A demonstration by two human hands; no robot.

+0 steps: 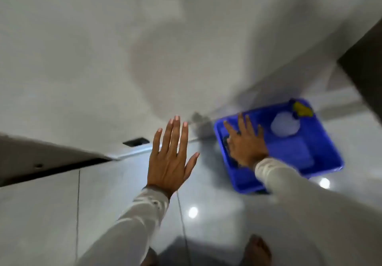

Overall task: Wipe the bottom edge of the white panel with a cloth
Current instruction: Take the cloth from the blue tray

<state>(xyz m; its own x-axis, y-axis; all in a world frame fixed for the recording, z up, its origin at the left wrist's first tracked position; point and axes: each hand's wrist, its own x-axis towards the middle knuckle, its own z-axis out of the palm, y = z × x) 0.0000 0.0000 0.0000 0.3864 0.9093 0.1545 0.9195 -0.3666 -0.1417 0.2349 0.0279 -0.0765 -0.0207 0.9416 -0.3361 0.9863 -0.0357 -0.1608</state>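
Observation:
The white panel [103,58] fills the upper view, and its bottom edge [134,152] runs just above the glossy floor. My left hand [171,156] is held flat with fingers spread, close to that edge and holding nothing. My right hand [246,141] reaches into a blue tray [248,181] on the floor, fingers spread over a dark item [227,143] at the tray's left side. A folded blue cloth [293,152] lies in the tray to the right of that hand. The picture is blurred by motion.
A white spray bottle [285,126] with a yellow and blue trigger lies at the tray's far end. A dark slot [136,141] sits low in the panel. A dark brown surface [363,69] stands at the right. My bare foot [258,249] is on the grey tiles.

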